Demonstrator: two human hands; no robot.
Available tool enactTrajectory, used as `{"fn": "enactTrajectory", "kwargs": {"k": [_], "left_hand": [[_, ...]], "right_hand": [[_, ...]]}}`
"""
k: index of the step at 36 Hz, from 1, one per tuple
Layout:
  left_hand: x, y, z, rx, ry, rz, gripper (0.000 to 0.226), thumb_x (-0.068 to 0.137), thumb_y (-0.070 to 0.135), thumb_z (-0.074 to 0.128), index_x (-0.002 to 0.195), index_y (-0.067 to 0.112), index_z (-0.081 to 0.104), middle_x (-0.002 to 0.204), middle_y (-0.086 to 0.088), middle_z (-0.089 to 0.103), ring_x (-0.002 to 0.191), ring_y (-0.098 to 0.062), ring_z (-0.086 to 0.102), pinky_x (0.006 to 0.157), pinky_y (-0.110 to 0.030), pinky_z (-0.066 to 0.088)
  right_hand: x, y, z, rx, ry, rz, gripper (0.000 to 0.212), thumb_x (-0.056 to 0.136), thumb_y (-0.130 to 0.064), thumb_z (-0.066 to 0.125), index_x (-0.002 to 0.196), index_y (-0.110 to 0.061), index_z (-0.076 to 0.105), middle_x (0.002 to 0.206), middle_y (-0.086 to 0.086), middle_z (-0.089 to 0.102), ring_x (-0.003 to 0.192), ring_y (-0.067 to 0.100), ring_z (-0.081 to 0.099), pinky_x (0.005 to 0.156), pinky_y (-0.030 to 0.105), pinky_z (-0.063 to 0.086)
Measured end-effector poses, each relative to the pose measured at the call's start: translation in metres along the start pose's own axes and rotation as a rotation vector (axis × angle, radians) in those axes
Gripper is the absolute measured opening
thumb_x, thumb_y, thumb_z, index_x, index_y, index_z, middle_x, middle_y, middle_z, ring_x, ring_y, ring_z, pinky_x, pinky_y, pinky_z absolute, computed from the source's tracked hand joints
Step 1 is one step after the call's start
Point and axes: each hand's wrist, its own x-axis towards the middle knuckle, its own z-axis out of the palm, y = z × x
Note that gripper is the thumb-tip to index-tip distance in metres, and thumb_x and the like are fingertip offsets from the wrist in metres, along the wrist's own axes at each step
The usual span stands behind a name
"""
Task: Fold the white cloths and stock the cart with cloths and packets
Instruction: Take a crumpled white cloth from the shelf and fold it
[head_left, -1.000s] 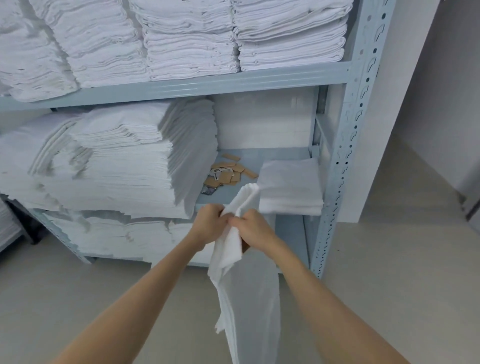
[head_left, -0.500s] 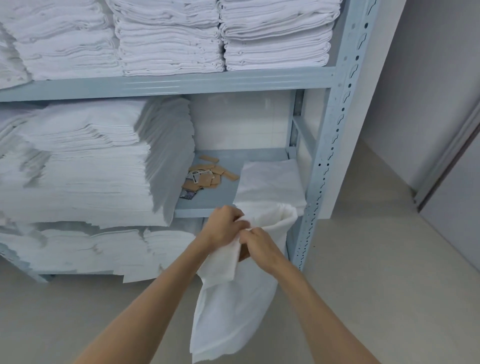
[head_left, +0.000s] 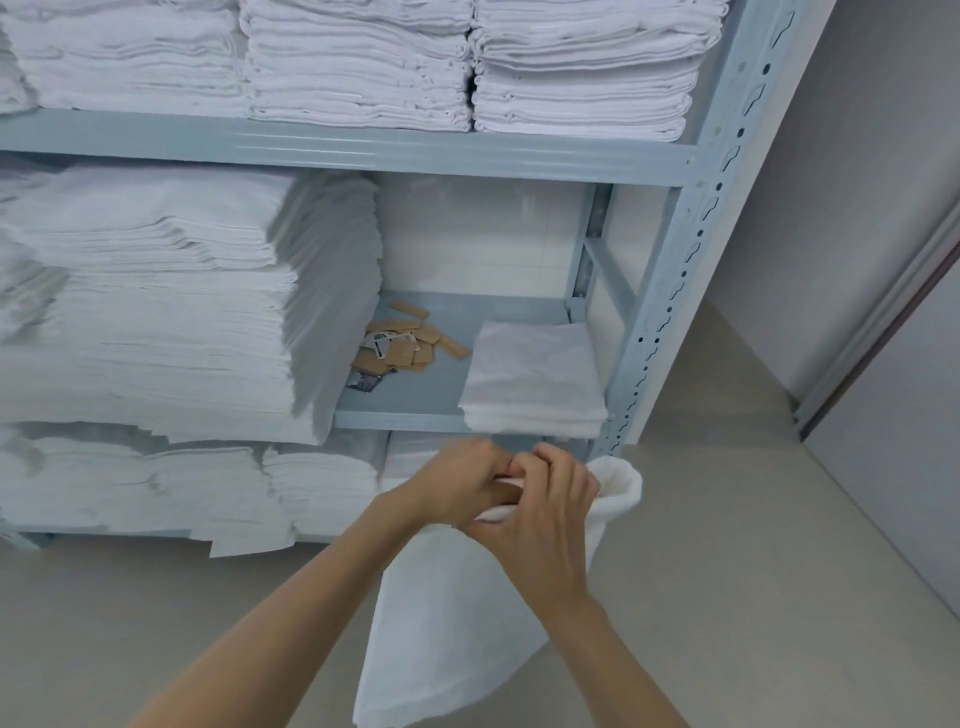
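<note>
White cloth now bunched lower, both hands gripping its top edge, closer together than before.

The hanging white cloth looks soft and matt. The pale blue perforated metal shelf frame is smooth painted. The small tan packets look like matt paper.

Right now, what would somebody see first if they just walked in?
First, the two hands, left hand and right hand, bunched together gripping a hanging white cloth in front of the pale blue metal shelf rack. Then the tall stacks of folded white cloths filling its left side, with small tan paper packets scattered beside them.
</note>
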Motion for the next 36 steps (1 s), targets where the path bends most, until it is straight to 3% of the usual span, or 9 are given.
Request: {"fn": "enactTrajectory", "kwargs": {"k": [3,7,10,13,16,20,25,30,36], "left_hand": [[-0.002,-0.001,0.001,-0.021,-0.003,0.021,0.033,0.092,0.03,0.061,0.067,0.008,0.061,0.058,-0.008,0.056,0.055,-0.02,0.043,0.059,-0.038,0.037],[0.0,-0.003,0.003,-0.154,-0.015,-0.045,0.019,0.088,0.024,0.069,0.083,0.006,0.073,0.071,-0.013,0.068,0.066,-0.029,0.057,0.064,-0.04,0.043],[-0.001,-0.006,0.004,-0.281,0.061,-0.157,0.018,0.079,0.028,0.078,0.083,0.013,0.071,0.057,0.006,0.056,0.051,-0.008,0.045,0.052,-0.026,0.035],[-0.009,-0.017,-0.003,-0.452,0.093,-0.258,0.027,0.079,0.039,0.082,0.09,0.024,0.062,0.054,0.014,0.06,0.049,0.0,0.051,0.052,-0.016,0.039],[-0.03,-0.035,-0.002,-0.681,0.127,-0.275,0.038,0.079,0.041,0.081,0.095,0.022,0.052,0.081,0.005,0.074,0.07,-0.007,0.066,0.063,-0.017,0.049],[-0.061,-0.052,0.019,-0.466,0.223,-0.233,0.041,0.069,0.04,0.088,0.088,0.034,0.052,0.116,0.019,0.067,0.11,-0.004,0.06,0.086,-0.009,0.041],[-0.065,-0.045,0.047,-0.591,0.337,-0.234,0.038,0.076,0.023,0.086,0.101,0.036,0.06,0.135,0.023,0.055,0.125,-0.001,0.05,0.103,-0.035,0.042],[-0.056,-0.032,0.055,-0.736,0.441,-0.216,0.056,0.073,0.026,0.087,0.116,0.027,0.051,0.133,0.02,0.054,0.123,-0.005,0.055,0.104,-0.03,0.044],[-0.052,-0.023,0.065,-0.844,0.454,-0.253,0.029,0.074,0.039,0.084,0.087,0.021,0.066,0.138,0.023,0.053,0.124,0.004,0.053,0.089,-0.017,0.048]], "right_hand": [[0.004,-0.003,-0.005,0.114,-0.091,0.052,0.068,0.061,-0.068,0.067,0.103,-0.019,0.047,0.095,-0.004,0.061,0.09,0.01,0.05,0.08,0.03,0.049],[0.01,-0.003,-0.012,0.064,-0.265,0.103,0.083,0.048,-0.064,0.081,0.109,-0.021,0.043,0.078,-0.008,0.07,0.063,0.014,0.064,0.057,0.021,0.042],[0.011,0.001,-0.011,0.113,-0.407,0.157,0.095,0.048,-0.058,0.087,0.12,-0.031,0.032,0.091,-0.006,0.074,0.066,0.023,0.07,0.056,0.022,0.039],[0.013,0.0,-0.01,0.099,-0.382,0.142,0.075,0.059,-0.069,0.071,0.115,-0.022,0.052,0.073,-0.004,0.069,0.058,0.023,0.065,0.051,0.024,0.039],[0.009,0.008,-0.005,0.003,-0.318,0.155,0.058,0.071,-0.067,0.066,0.073,-0.01,0.058,0.058,0.002,0.059,0.046,0.026,0.052,0.045,0.027,0.034],[0.002,0.018,-0.005,-0.034,-0.33,0.205,0.049,0.077,-0.054,0.076,0.065,-0.01,0.056,0.053,0.001,0.055,0.044,0.023,0.049,0.044,0.029,0.035],[0.0,0.015,-0.009,0.046,-0.342,0.181,0.058,0.08,-0.07,0.062,0.068,-0.013,0.062,0.057,-0.002,0.06,0.048,0.016,0.054,0.045,0.029,0.045],[0.002,0.015,-0.019,0.08,-0.318,0.18,0.063,0.075,-0.08,0.05,0.062,-0.019,0.05,0.051,-0.01,0.047,0.044,0.012,0.04,0.045,0.013,0.02],[-0.004,0.024,-0.034,0.114,-0.324,0.233,0.059,0.076,-0.086,0.044,0.067,-0.028,0.045,0.054,-0.017,0.043,0.045,0.004,0.039,0.047,0.011,0.021]]}}
